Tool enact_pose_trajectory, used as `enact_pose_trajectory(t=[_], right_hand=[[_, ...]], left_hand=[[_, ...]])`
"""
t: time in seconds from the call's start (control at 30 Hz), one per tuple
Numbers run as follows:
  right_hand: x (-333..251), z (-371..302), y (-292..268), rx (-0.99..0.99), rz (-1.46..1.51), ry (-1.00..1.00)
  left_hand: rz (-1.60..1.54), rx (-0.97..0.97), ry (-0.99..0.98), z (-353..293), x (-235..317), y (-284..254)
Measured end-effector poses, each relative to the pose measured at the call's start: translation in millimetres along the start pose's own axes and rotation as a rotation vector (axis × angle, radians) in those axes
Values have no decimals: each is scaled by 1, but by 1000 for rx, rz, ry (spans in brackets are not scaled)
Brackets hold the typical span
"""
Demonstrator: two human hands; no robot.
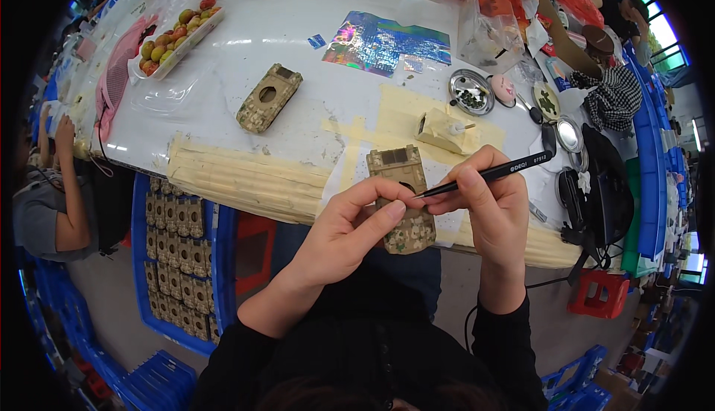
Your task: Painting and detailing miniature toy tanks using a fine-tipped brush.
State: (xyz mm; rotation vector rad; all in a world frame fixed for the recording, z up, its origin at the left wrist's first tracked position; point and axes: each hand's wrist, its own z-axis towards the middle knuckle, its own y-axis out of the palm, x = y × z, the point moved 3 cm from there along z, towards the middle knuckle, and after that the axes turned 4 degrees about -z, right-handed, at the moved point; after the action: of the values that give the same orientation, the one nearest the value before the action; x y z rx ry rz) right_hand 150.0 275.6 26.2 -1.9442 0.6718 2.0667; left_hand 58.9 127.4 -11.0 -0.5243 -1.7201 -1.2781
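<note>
I've got the R hand (488, 206) grasping black tweezers (514, 167) btwn thumb and fingers, shaft slanting down-left, tip right by the L hand's fingertips. L hand (346, 225) has thumb and index drawn close together at that tip; can't tell if they're pinching a part, too small to make out.

Directly under both hands I see the camo tank hull (411, 236), at the near edge of the table (320, 9), dark grille panel at its far end, round opening partly hidden by fingers. Can't tell if it's resting on the edge or held up.

Just beyond, slightly R: a tape-covered block (438, 137) w/ a small white bottle (453, 126) on it. Farther R, a round metal dish (453, 83) w/ small dark green parts (472, 100) in it. Up-L of the hands, well apart, a second camo hull (257, 117) lies tilted on the tabletop. Far side: shiny holographic foil (361, 42). Far L: a tray of fruit (167, 45) next to a pink cloth (118, 76).

Below table level on the L, a blue crate (138, 255) w/ rows of similar camo hulls (176, 260); past it, a co-worker's arm (71, 214). Low R, a red stool (599, 292).
</note>
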Motion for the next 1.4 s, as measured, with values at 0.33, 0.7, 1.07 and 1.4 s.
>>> enact_pose_trajectory(t=[0.33, 0.7, 1.07, 1.4], right_hand=[[0, -2, 1, 13, -25, -26], [-16, -5, 0, -105, -276, -307], [-35, 2, 7, -323, -566, -340], [-40, 4, 10, -348, -608, -350]], left_hand=[[-11, 12, 13, 0, 0, 0], [-329, -35, -191, 7, 9, -1], [-426, -108, -230, 7, 15, -1], [-429, -117, -243, 9, 18, 0]])
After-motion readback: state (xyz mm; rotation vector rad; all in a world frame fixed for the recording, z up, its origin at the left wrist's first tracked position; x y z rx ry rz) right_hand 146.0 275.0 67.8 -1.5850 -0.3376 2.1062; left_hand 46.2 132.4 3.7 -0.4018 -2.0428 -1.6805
